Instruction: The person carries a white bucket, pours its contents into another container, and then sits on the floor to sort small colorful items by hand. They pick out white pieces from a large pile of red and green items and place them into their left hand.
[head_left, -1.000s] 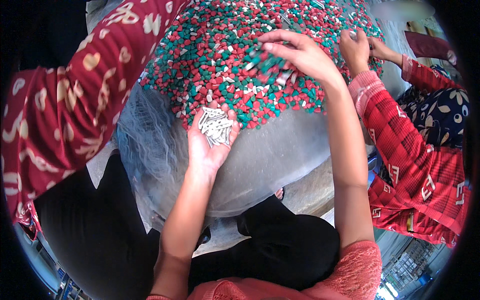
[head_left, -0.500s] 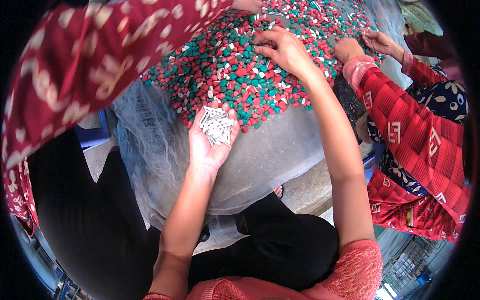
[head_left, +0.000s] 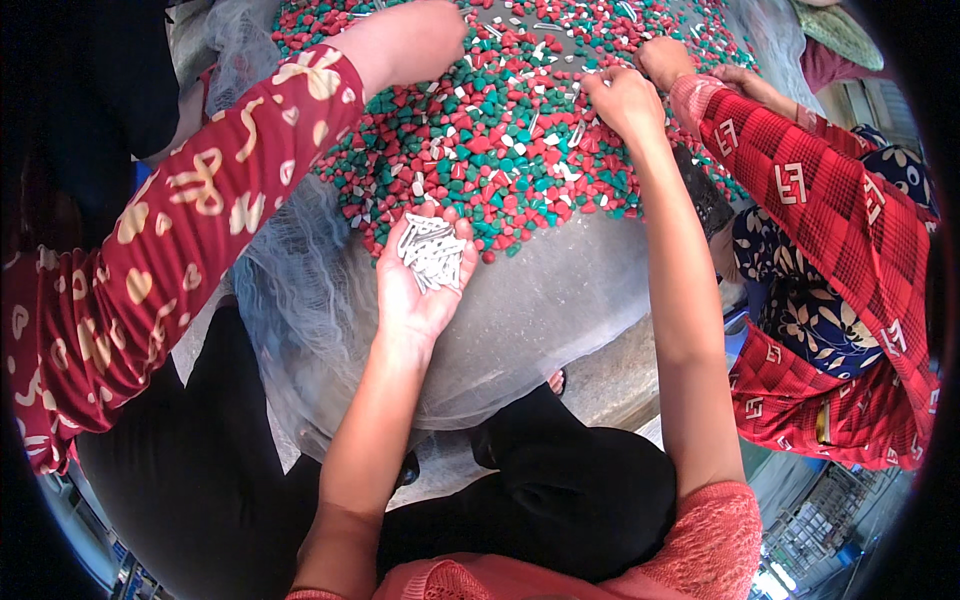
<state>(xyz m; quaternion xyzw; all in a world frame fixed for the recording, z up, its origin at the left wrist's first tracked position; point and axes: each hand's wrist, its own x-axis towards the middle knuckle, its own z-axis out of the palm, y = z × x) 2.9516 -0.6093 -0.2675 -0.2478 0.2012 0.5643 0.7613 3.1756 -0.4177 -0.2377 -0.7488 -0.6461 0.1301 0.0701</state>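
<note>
Right hand: moving rightward over the heap since the earlier frame; now bending down to the pieces beyond and to the right of the left hand. Thumb and fingers are drawing near one another; whether they are pinching anything, cannot tell.

Left hand: staying in place, palm up, fingers lying apart and slightly curled, cupping and not clenching.

White strips, one pile: resting in the left palm, looking about the same as earlier; no added piece is showing, so the right hand's change seems to be one of reach only.

Loose white strip: lying among the heap, just left of the right hand and on its near side.

Red and green pieces, many, small: spreading beyond the left hand and under the right.

Clear sheet: showing bare between the heap and the lap, right of the left hand. Blue netting: bunching left of the left hand.

Co-worker's hand in a maroon sleeve: drawing back leftward, now hovering beyond the left hand. Co-worker's hand in a red checked sleeve: shifting farther out, now reaching just beyond the right hand.
</note>
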